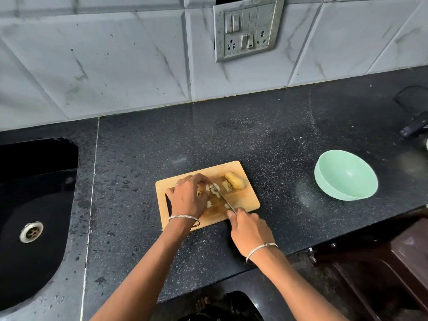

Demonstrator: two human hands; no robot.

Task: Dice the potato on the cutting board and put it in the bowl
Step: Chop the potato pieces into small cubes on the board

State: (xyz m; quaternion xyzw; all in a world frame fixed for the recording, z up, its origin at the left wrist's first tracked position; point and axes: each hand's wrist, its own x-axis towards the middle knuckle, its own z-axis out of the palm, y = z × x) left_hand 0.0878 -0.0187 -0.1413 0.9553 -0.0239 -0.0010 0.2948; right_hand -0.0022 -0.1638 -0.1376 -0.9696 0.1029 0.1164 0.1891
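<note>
A wooden cutting board (245,198) lies on the black counter. On its far right part sits an uncut potato half (235,181), skin up. Several pale cut pieces (215,190) lie in the board's middle. My left hand (188,196) curls its fingers over a potato piece that it mostly hides. My right hand (251,232) grips the handle of a knife (223,197), whose blade rests among the cut pieces beside my left fingertips. A mint green bowl (345,175) stands empty to the right of the board.
A black sink (32,205) with a metal drain is set into the counter at left. A dark object (414,126) lies at the far right edge. The tiled wall behind carries a switch panel (246,28). The counter's front edge runs just below my right wrist.
</note>
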